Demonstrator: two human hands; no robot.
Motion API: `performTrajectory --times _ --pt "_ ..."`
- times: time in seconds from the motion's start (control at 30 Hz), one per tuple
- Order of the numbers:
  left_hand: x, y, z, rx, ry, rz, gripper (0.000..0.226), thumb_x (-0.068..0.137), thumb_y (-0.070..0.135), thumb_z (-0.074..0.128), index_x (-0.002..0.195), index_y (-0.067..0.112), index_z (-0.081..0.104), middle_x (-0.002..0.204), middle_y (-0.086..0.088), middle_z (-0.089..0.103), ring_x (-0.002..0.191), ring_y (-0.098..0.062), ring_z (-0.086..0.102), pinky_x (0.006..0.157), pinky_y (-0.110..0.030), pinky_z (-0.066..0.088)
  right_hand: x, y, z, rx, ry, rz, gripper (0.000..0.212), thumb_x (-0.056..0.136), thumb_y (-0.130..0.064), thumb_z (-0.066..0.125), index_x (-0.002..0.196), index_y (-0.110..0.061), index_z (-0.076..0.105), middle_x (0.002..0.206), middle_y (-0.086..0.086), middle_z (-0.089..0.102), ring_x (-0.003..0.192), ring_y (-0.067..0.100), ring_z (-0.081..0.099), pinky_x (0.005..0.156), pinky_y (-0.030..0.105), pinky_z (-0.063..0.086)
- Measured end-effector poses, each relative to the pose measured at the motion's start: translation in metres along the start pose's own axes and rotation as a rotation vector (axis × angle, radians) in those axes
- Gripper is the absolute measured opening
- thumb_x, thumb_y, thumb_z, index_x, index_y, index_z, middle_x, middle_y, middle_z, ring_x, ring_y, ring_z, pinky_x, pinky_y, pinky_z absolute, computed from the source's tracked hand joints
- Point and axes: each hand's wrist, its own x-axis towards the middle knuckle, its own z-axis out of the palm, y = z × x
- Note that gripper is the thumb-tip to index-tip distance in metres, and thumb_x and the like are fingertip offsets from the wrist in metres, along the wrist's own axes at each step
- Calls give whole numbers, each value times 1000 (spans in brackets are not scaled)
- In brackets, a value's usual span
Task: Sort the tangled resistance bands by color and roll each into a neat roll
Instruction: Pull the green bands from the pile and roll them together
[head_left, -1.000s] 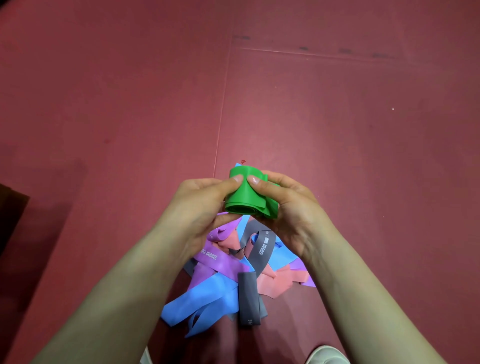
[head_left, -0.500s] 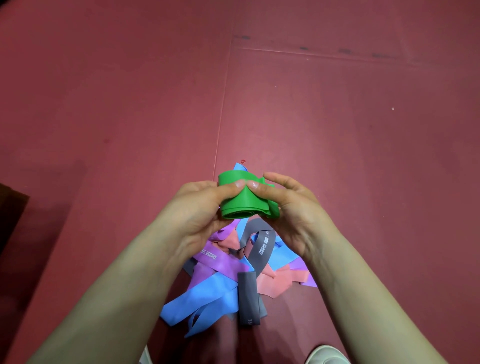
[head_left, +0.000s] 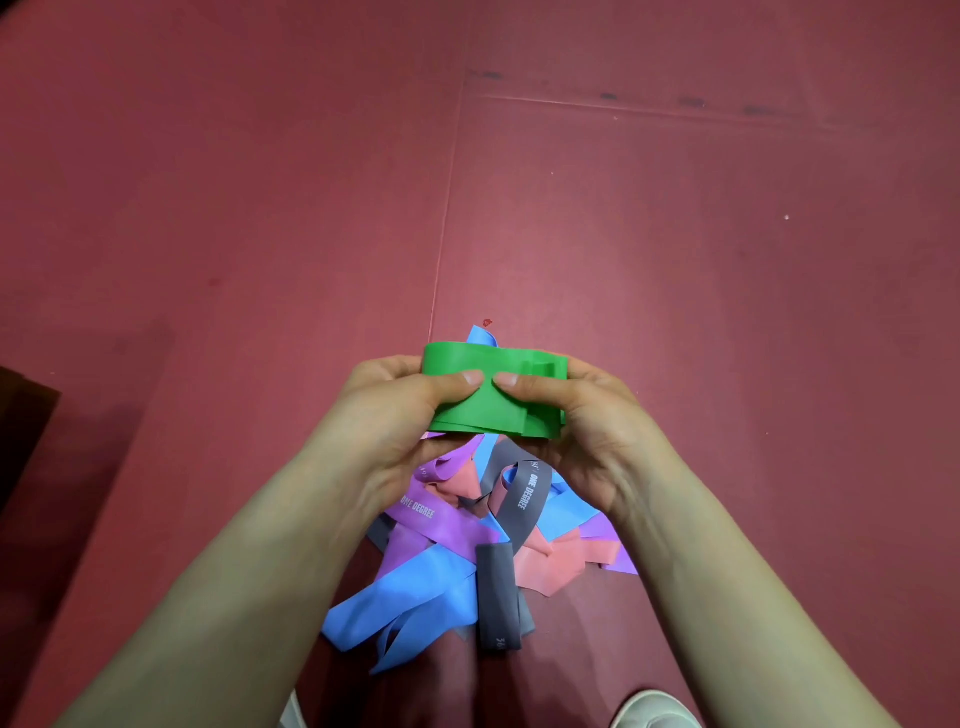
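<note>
Directly below the head camera, two bare hands hold a green resistance band (head_left: 493, 410) in the air above a dark red floor mat (head_left: 675, 260). The band is gathered into a flat, loose coil of several layers, with its wide face turned toward the camera. The left hand (head_left: 400, 410) grips the coil's left end and the right hand (head_left: 587, 415) grips its right end. The fingers of both hands curl behind the coil, and both thumbs press on its front, their tips almost meeting at the middle.

Beneath the hands, a tangled pile of bands (head_left: 467, 525) lies on the mat, just to the right of a seam (head_left: 447, 208) that runs away across the floor. A purple band (head_left: 441, 519) and a grey band (head_left: 524, 493) in the pile each carry the white words "ONE DEGREE". Blue bands (head_left: 405, 597) loop out toward the near left, and coral pink bands (head_left: 550, 566) lie at the near right. A folded grey strip (head_left: 498, 597) rests on the pile's near side. The tip of a white shoe (head_left: 654, 709) shows at the bottom.
</note>
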Motion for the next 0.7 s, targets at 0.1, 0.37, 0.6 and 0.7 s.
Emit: performTrajectory --times 0.1,0.37,0.6,0.7 --pt "-1 0 0 -9 -16 -7 16 84 -5 63 99 -2 67 77 -11 71 56 -12 68 48 -21 54 2 0 0 74 34 -49 39 75 15 65 111 0 58 76 11 66 55 17 66 50 23 54" --pt "0 1 2 -69 -83 -18 26 85 -4 61 110 -4 65 103 -22 71 87 -27 70 77 -33 58 2 0 0 88 66 -71 43 75 16 64 112 -4 55 75 8 65 54 17 65 49 23 53" --pt "-1 5 3 -202 -121 -99 31 88 2 59 116 -11 60 112 -27 67 104 -32 66 81 -36 58 4 0 -1 131 110 -51 51 76 12 66 121 -7 50 93 12 64 55 15 66 48 23 52" --pt "0 6 2 -280 -163 -167 33 91 4 52 120 -10 57 114 -24 66 109 -31 64 87 -38 53 5 0 -3 164 93 -35 40 78 10 66 111 -8 53 88 11 64 52 14 66 47 22 52"
